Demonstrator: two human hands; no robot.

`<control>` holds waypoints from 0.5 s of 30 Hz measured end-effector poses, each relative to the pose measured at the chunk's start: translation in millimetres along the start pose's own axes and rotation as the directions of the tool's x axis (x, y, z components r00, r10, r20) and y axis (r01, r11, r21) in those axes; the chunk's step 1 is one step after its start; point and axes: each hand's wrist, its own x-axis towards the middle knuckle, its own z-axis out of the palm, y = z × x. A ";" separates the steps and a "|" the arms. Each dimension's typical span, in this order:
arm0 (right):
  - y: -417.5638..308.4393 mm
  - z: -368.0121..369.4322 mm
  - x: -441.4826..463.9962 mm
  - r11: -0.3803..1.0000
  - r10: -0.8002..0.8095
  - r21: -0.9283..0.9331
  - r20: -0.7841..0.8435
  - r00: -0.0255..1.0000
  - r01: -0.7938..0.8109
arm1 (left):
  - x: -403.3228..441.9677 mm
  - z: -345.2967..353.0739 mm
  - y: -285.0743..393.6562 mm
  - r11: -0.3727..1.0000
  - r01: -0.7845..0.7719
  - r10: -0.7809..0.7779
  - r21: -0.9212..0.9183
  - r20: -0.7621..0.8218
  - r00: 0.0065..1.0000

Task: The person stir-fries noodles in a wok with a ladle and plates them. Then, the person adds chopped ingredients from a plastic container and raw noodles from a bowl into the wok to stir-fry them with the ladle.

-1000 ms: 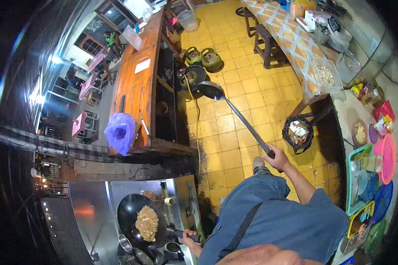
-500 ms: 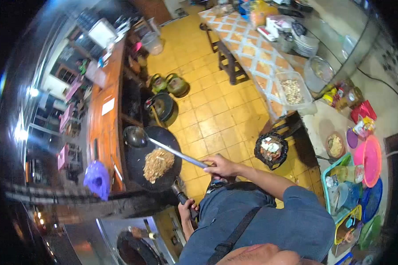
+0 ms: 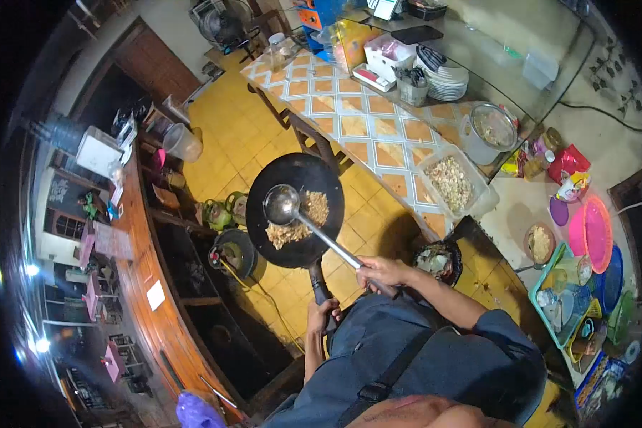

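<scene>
My left hand (image 3: 324, 314) is wrapped round the handle of a black wok (image 3: 264, 175), which is held up in front of me over the yellow floor. In the wok lies a heap of brown cooked food (image 3: 317, 207), possibly fried rice or noodles. My right hand (image 3: 382, 274) grips the long metal handle of a ladle (image 3: 284, 205). Its round bowl is over the food inside the wok; whether it touches the food I cannot tell.
On the right stands a table with an orange-and-white checked cover (image 3: 328, 85), holding a plastic tub of chopped food (image 3: 449, 182) and a plate stack (image 3: 446, 84). A wooden counter (image 3: 139, 285) runs along the left. Gas cylinders (image 3: 217, 212) and a dark bucket (image 3: 233, 253) stand on the floor.
My view and body have turned right. The wok has swung away from the counter side toward the checked table, with the ladle still over it. Both hands keep their holds.
</scene>
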 end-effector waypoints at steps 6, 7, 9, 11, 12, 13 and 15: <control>-69.5 -116.3 9.9 0.997 -0.078 -0.029 -0.439 0.895 0.073 | 52.7 14.6 52.0 0.998 0.069 -0.069 -0.004 0.069 0.995; -87.8 -150.1 11.4 0.995 -0.098 -0.040 -0.568 0.818 0.091 | 60.5 16.4 58.6 0.998 0.068 -0.068 0.016 0.053 0.996; -122.7 -235.9 7.1 0.981 -0.194 -0.157 -0.784 0.589 0.113 | 83.4 17.9 72.5 0.995 0.049 -0.051 0.086 0.022 0.998; -166.9 -310.7 -4.7 0.918 -0.378 -0.308 -0.867 0.325 0.248 | 89.1 27.3 85.0 0.995 0.035 -0.031 0.093 -0.053 0.998; -173.5 -372.7 -5.4 0.927 -0.335 -0.266 -0.902 0.271 0.263 | 97.4 28.5 89.1 0.988 0.042 -0.033 0.147 -0.066 0.997; -182.2 -436.4 -14.5 0.937 -0.339 -0.301 -0.907 0.250 0.180 | 107.0 35.4 94.8 0.997 0.030 -0.023 0.077 -0.095 0.995; -189.6 -548.5 -28.6 0.979 -0.190 -0.182 -0.978 0.084 0.090 | 121.7 50.3 109.1 1.000 0.001 -0.004 -0.020 -0.159 0.987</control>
